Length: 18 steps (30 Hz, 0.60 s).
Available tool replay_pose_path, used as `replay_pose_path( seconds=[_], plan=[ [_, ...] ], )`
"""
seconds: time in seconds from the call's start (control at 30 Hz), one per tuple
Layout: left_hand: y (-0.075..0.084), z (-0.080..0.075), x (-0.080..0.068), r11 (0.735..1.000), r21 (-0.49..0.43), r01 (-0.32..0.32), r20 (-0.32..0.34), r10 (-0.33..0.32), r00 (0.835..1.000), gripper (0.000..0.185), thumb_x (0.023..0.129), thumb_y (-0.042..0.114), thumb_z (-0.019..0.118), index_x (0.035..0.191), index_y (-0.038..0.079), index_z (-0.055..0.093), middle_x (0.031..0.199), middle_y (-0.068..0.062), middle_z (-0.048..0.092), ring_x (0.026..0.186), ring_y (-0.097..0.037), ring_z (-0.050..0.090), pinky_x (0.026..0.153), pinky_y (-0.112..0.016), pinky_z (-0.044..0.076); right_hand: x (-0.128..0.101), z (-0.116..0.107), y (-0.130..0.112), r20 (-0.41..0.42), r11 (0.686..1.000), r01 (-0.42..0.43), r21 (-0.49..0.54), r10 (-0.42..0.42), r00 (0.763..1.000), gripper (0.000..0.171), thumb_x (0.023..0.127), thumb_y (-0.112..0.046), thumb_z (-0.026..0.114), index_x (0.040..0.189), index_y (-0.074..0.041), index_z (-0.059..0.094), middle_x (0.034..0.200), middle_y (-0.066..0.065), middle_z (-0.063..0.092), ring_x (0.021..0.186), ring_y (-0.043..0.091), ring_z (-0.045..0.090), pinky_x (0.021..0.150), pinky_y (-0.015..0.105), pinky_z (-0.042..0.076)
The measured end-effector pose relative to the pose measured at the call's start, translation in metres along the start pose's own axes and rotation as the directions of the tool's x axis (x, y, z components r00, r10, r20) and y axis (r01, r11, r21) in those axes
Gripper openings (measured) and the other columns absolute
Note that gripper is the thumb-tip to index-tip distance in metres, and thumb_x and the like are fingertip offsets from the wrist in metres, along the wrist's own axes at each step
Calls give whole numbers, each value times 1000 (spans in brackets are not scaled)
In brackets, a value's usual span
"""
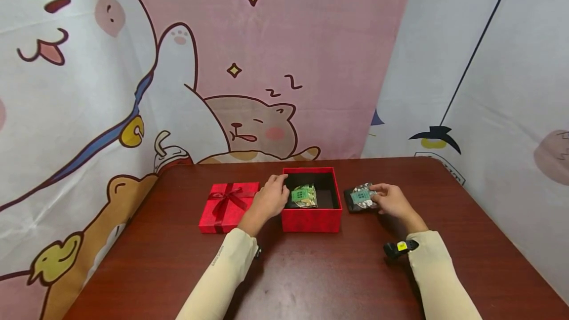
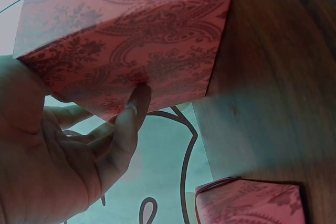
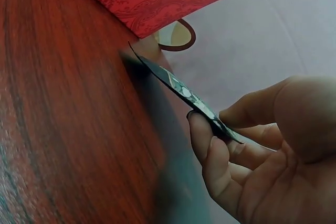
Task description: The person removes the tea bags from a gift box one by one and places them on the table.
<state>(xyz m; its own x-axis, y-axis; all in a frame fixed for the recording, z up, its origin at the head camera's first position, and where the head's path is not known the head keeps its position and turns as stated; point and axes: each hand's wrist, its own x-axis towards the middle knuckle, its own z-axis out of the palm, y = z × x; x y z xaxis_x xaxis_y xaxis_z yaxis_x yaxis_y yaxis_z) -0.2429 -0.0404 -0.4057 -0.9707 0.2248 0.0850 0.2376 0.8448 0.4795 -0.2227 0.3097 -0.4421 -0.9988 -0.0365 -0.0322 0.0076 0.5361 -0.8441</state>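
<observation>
A red patterned gift box (image 1: pixel 311 221) stands with its lid off and its dark inside showing. In it lies a small packet (image 1: pixel 304 196) with a green label. My left hand (image 1: pixel 269 194) holds the box's left wall near the rim; in the left wrist view, a finger of this hand (image 2: pixel 79 156) presses the patterned outside, and its fingertips at the rim are partly hidden. To the right of the box, my right hand (image 1: pixel 391 201) pinches the edge of a flat black packet (image 1: pixel 361 197) with a teal label. The right wrist view shows this packet (image 3: pixel 186 95) tilted between thumb and fingers.
The red lid (image 1: pixel 228 206) with a dark red ribbon bow lies left of the box. Everything stands on a brown wooden table (image 1: pixel 311 275). A cartoon-printed cloth (image 1: pixel 333 63) hangs behind the table's far edge.
</observation>
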Motion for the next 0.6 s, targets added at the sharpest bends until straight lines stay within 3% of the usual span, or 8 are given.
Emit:
replay_pose_path(
  seconds=[0.43, 0.6],
  plan=[
    [0, -1, -2, 1000, -21, 9, 10, -9, 1000, 45, 101, 26, 43, 146, 18, 48, 142, -10, 49, 119, -33, 59, 96, -53, 47, -2, 2, 1, -4, 995, 4, -96, -4, 1000, 45, 97, -7, 54, 138, 10, 45, 117, 35, 61, 76, 25, 70, 50, 35, 52],
    [0, 0, -1, 1000, -13, 7, -3, -7, 1000, 45, 101, 26, 43, 145, 18, 49, 142, -10, 50, 119, -33, 59, 95, -53, 48, -3, 1, -1, -23, 990, -7, -140, 4, 1000, 48, 97, -10, 56, 140, 8, 45, 116, 35, 62, 68, 23, 64, 52, 34, 53]
  ],
)
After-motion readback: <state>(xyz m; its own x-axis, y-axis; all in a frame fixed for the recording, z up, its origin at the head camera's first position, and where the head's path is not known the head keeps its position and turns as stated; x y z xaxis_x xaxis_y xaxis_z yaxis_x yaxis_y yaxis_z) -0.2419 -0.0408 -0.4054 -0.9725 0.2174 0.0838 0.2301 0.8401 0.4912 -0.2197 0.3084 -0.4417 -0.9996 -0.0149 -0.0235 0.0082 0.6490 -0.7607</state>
